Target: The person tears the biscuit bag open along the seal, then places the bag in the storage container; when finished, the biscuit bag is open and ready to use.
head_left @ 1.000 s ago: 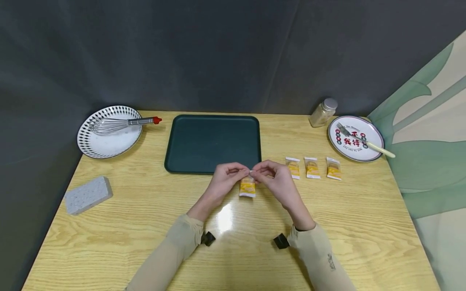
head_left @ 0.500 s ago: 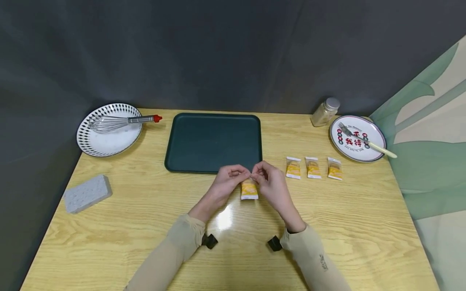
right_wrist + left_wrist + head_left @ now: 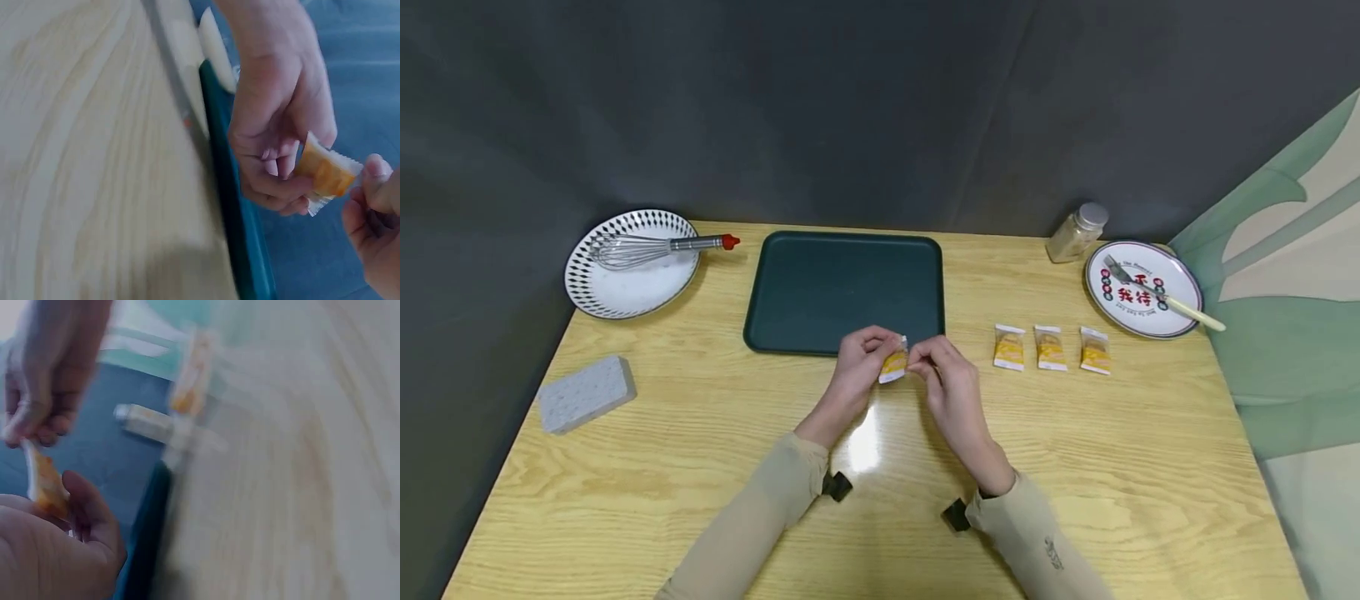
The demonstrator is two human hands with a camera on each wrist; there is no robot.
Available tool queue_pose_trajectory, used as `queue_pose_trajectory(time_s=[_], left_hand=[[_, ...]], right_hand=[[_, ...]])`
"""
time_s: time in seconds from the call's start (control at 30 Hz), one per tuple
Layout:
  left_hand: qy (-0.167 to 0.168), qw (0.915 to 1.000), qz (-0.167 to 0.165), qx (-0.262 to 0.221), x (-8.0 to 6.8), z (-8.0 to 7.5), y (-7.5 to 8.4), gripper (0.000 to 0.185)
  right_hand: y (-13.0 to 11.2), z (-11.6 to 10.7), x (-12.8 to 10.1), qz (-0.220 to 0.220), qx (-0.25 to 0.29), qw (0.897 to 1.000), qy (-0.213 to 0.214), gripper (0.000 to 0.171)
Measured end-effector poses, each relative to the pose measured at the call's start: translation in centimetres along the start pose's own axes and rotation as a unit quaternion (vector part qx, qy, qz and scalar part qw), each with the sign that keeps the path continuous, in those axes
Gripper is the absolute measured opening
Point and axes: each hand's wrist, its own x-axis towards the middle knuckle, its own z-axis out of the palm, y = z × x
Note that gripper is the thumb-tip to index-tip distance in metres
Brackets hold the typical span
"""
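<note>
We pinch one yellow sachet [image 3: 894,365] between both hands, left hand [image 3: 861,367] and right hand [image 3: 946,383], lifted off the desk [image 3: 1075,467] at the green tray's [image 3: 842,287] near edge, seemingly gripped for tearing.

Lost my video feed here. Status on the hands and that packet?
Left hand and right hand both pinch one yellow snack packet, raised over the green tray front edge. Three more packets lie right. Nothing in the way.

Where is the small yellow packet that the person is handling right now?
In the head view, the yellow packet is pinched between the left hand and right hand, just above the near edge of the green tray.
</note>
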Motion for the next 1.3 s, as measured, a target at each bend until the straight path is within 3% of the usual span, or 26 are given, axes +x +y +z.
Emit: queue_pose_trajectory(time_s=[0.13, 0.33, 0.73, 0.87, 0.97, 1.07, 1.3], left_hand=[[0.026, 0.9989, 0.032, 0.021, -0.1, -0.9, 0.4, 0.011], [0.041, 0.9947, 0.072, 0.060, 0.0, -0.6, 0.6, 0.011], [0.079, 0.9880, 0.087, 0.100, 0.9, 0.2, 0.7, 0.010], [0.076, 0.9891, 0.093, 0.085, 0.8, 0.1, 0.7, 0.011], [0.057, 0.9936, 0.079, 0.057, 0.5, 0.0, 0.6, 0.013], [0.030, 0.9976, 0.057, 0.027, 0.1, -0.1, 0.6, 0.014], [0.011, 0.9989, 0.035, -0.029, 0.0, -0.4, 0.5, 0.014]], right_hand=[[-0.8, 0.5, 0.0, 0.000, 0.021, 1.000, -0.022, 0.015], [-0.9, 0.0, -0.5, 0.007, 0.026, 0.999, -0.031, 0.017], [-0.2, -0.3, -0.8, 0.009, 0.043, 0.998, -0.041, 0.018], [-0.1, -0.8, -0.3, 0.049, 0.074, 0.995, -0.034, 0.009], [0.5, -1.2, 0.7, 0.106, 0.129, 0.986, -0.018, 0.004], [1.4, -1.4, 1.7, 0.147, 0.163, 0.976, -0.006, 0.012], [3.0, -2.1, 2.4, 0.182, 0.104, 0.977, -0.027, 0.024]])
